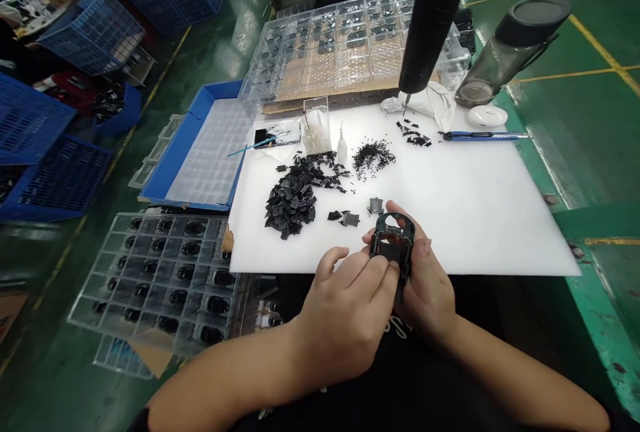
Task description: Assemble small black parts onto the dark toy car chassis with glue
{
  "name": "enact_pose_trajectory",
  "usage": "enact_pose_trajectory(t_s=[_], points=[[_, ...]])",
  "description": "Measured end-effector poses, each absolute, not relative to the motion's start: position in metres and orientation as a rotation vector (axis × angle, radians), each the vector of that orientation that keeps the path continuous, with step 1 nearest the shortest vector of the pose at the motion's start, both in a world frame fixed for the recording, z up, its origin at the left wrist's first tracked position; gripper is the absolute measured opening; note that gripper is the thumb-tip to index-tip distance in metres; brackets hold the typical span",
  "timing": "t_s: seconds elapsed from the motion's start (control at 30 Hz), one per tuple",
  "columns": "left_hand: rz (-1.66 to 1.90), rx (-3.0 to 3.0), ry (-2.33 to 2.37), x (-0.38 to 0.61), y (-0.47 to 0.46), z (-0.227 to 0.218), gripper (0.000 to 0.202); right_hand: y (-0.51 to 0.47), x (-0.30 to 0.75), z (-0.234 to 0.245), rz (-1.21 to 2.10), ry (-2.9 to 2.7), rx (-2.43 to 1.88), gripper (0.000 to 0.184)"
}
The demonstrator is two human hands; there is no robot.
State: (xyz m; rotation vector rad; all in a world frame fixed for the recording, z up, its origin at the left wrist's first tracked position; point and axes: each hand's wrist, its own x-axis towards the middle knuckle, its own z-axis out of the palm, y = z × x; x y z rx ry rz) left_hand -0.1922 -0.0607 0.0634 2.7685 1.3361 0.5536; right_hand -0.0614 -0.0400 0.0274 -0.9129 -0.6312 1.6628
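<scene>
At the lower centre of the frame, a black frame-like part point(406, 255) lay between both hands — the right hand point(431, 289) gripped its side, the left hand point(353, 305) pressed bent fingers against it. Front edge of the white board point(485, 212) ran beneath — open room extended rightward; a black pile point(291, 205) bounded the left.
</scene>
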Motion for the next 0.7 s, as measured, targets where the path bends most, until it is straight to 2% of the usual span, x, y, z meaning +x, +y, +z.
enact_pose_trajectory(t_s=[0.23, 0.7], points=[[0.611, 2.723, 1.512, -0.184, -0.082, 0.059, 0.037, -0.041, -0.062, 0.025, 1.749, -0.566, -0.733, 0.041], [0.715, 2.649, 1.501, -0.181, -0.083, 0.054, 0.032, -0.043, -0.063, 0.026, 1.733, -0.585, -0.692, 0.039]])
